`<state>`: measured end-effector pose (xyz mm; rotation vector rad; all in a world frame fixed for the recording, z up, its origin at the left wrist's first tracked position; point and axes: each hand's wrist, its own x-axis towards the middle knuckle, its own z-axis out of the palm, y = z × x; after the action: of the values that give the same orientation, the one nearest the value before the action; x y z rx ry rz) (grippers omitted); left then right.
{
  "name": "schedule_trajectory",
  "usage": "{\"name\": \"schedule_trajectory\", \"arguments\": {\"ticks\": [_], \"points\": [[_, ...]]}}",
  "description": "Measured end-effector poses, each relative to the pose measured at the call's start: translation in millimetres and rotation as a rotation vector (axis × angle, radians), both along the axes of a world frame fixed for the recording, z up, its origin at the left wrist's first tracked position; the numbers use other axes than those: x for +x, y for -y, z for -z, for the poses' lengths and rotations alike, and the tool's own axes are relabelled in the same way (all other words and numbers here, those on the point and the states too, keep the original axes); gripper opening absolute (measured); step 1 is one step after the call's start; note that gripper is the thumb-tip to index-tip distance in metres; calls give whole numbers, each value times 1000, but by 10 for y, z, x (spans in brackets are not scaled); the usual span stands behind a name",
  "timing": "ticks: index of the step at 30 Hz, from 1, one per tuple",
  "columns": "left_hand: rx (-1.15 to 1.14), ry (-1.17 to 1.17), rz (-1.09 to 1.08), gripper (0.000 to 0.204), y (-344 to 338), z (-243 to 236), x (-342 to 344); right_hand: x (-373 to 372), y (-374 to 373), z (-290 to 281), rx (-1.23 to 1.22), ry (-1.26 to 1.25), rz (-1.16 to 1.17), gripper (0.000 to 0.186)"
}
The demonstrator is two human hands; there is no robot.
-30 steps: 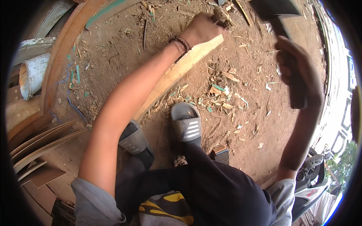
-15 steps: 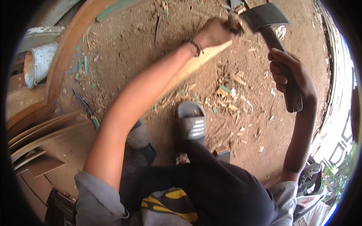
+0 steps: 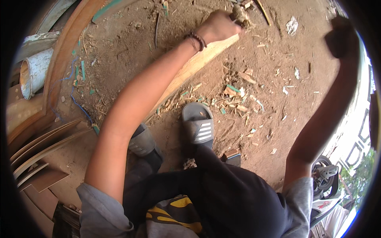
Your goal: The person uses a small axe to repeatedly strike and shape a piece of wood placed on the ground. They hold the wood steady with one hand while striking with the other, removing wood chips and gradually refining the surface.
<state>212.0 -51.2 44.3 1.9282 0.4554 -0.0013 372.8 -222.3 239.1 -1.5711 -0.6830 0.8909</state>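
My left hand [image 3: 220,27] is closed round the upper end of a pale wooden plank [image 3: 194,67], which slants down beneath my forearm toward my feet. A rough, lumpy piece of wood [image 3: 240,16] lies just beyond the knuckles. High at the right rim, my right hand [image 3: 344,35] is raised, dark and smeared by motion. It grips the hatchet, whose head is out of the picture; only a blurred dark shape near the hand may be the handle.
Wood chips [image 3: 234,91] are scattered over the dirt ground. My feet wear grey slides [image 3: 198,123]. At the left are a curved wooden frame [image 3: 63,51], a pale metal cylinder [image 3: 37,73] and stacked thin boards [image 3: 43,146]. A parked motorbike [image 3: 323,178] shows at lower right.
My right hand has swung up and to the right, taking the hatchet head out of view. My left hand keeps its hold on the plank.
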Motion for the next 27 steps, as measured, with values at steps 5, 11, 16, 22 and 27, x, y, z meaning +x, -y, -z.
{"name": "schedule_trajectory", "arguments": {"ticks": [5,11,16,22,27], "points": [[19,-15,42,19,-85,-11,-34,-837,263,227,-577,-475,99,29],[-62,14,26,21,-73,15,-75,-114,679,-186,-315,141,348,26],[22,40,-5,22,-79,82,-33,95,0,-94,-71,413,-131,23],[-42,89,-20,23,-51,96,-29,-824,167,436,-683,-254,193,25],[-37,9,42,23,-62,103,-66,-369,669,-74,-568,-239,392,19]]}}
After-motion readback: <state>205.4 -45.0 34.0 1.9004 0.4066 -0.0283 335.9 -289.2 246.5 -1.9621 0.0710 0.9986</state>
